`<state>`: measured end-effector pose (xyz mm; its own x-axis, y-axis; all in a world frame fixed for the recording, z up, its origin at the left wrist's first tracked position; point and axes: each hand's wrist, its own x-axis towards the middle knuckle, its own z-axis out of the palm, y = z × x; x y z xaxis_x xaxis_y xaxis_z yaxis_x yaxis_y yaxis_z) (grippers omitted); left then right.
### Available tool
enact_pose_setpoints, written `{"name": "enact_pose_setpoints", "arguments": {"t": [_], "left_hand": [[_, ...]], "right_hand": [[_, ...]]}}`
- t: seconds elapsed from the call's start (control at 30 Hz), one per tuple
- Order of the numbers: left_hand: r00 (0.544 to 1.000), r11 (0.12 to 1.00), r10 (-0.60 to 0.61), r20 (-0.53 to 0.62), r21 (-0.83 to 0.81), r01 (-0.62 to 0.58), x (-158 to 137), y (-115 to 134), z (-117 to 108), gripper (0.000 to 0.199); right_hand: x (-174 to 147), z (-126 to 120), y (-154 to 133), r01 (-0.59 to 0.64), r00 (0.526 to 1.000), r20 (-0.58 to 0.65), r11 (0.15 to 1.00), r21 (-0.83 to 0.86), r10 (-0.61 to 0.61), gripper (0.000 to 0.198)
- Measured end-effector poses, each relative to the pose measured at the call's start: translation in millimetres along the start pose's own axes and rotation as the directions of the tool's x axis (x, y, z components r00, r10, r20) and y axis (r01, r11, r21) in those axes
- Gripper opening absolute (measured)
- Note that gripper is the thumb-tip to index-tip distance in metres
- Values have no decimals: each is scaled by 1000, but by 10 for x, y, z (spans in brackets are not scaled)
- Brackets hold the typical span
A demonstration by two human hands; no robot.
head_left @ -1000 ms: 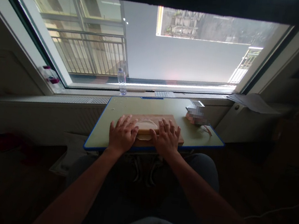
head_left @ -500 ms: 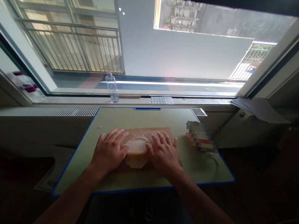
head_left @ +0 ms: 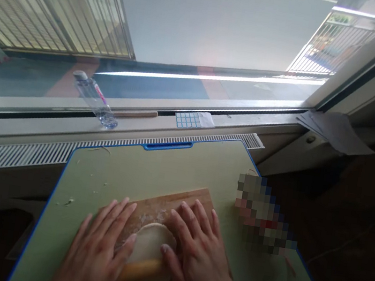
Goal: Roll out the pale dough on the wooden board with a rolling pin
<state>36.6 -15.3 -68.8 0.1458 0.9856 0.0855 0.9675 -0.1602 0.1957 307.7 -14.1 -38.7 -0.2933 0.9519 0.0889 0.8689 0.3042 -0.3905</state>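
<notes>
My left hand [head_left: 95, 251] lies flat, fingers spread, palm down on the left end of the rolling pin [head_left: 140, 270]. My right hand [head_left: 196, 251] does the same on the right end, at three o'clock from the left. Neither grip wraps anything; both are open and pressing down, no fingers curled round the pin. Only the short wooden middle of the pin shows between my palms. Under it lies the dough [head_left: 149, 258], a pale flattened round reaching toward twelve o'clock from the pin and also back toward six. The dough sits on the wooden board [head_left: 163, 203], dusted with flour, and the board rests on the green worktop [head_left: 155, 164] with its blue edge. At ten o'clock, well apart on the window sill, a clear plastic bottle [head_left: 94, 99] leans tilted. At two o'clock, papers [head_left: 334, 130] lie on the ledge.
</notes>
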Motion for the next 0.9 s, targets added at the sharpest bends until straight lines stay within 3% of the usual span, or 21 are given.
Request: {"name": "enact_pose_setpoints", "arguments": {"t": [0.2, 0.4, 0.57, 0.7, 0.9], "left_hand": [[1000, 999, 24, 16, 22, -24, 28, 154, -112, 67], [985, 999, 11, 173, 49, -20, -114, 446, -309, 67], [969, 995, -45, 241, 93, 23, -127, 558, -394, 68], [976, 992, -82, 200, 116, 59, -153, 528, -331, 66], [997, 997, -42, 64, 65, 38, -179, 419, -189, 62]], "right_hand": [[-184, 4, -1, 26, 998, -60, 999, -47, -29, 55], [-549, -65, -109, -58, 996, -67, 994, -89, 52, 56], [-570, -182, -135, -46, 998, -39, 994, -97, 43, 57], [-491, -194, -134, -54, 998, -45, 994, -99, 50, 56], [-468, -183, -132, -64, 997, -44, 997, -42, 62, 55]]}}
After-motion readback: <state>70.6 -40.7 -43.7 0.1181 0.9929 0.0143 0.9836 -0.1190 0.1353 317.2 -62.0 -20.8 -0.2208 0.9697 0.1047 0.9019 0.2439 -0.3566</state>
